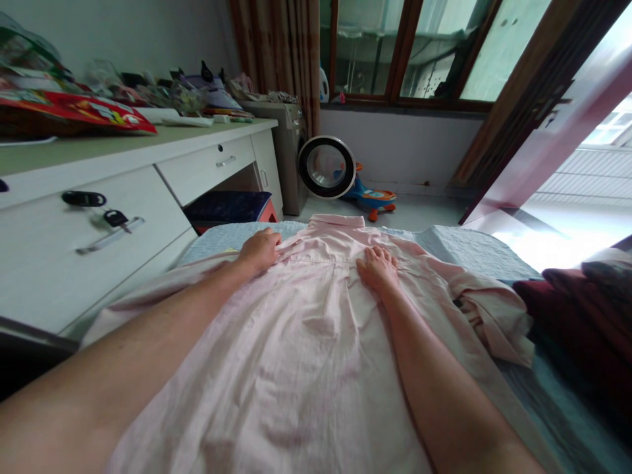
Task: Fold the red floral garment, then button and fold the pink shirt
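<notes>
Pale pink cotton shirt (306, 342) spread back-up on the bed (474, 247), collar at 12 o'clock, far from the wearer. Left hand (259, 250) flat on the shoulder seam at 11 o'clock, grip apart, fingers lightly curled over the cloth, not pinching. Right hand (378, 266) flat near the yoke at 1 o'clock, grip apart, fingers splayed. Both palms pressing down: likely to pin and smooth the fabric. Right sleeve (486, 313) bunched at 3 o'clock. Dark red cloth (577, 309) beyond. Keys (117, 218) hanging in the drawer at 9 o'clock.
</notes>
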`<state>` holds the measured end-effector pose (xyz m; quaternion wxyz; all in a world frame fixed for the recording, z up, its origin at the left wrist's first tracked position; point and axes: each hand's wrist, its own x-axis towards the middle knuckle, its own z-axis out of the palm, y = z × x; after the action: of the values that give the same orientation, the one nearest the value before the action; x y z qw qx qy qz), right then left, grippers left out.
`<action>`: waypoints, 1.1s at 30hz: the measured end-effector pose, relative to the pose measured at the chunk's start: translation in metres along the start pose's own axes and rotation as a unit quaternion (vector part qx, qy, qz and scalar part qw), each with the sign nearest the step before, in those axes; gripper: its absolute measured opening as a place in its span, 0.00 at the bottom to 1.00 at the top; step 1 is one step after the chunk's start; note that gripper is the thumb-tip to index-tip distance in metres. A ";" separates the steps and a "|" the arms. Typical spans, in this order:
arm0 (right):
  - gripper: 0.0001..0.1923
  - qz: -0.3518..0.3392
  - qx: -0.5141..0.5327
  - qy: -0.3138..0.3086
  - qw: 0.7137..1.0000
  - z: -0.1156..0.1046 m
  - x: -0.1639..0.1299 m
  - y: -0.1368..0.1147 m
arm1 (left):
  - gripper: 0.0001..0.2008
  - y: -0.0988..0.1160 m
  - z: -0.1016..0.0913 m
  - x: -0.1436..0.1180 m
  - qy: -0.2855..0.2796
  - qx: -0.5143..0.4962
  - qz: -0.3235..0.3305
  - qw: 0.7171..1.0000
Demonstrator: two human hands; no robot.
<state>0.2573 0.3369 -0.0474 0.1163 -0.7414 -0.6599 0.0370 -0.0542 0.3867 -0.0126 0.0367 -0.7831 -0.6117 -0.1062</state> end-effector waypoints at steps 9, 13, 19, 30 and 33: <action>0.24 0.004 0.000 0.003 1.000 0.001 0.000 0.000 | 0.08 -0.007 0.005 0.025 -0.044 -0.125 -0.133 0.982; 0.24 -0.002 0.009 0.009 1.000 0.001 0.000 0.001 | 0.12 -0.013 0.008 0.039 0.012 -0.097 -0.157 0.983; 0.24 -0.001 0.014 0.010 1.000 0.002 0.000 0.001 | 0.18 -0.011 0.021 0.042 0.021 0.071 -0.114 0.991; 0.23 0.002 0.007 0.004 1.000 -0.002 -0.003 -0.001 | 0.14 0.015 0.027 0.072 -0.070 -0.042 -0.137 0.987; 0.23 0.002 0.010 0.006 1.000 -0.003 -0.003 -0.001 | 0.14 0.018 0.027 0.075 -0.045 -0.053 -0.158 0.985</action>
<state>0.2563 0.3335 -0.0448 0.1277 -0.7417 -0.6573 0.0398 -0.0162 0.4582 -0.0221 -0.0497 -0.6811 -0.7226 -0.1074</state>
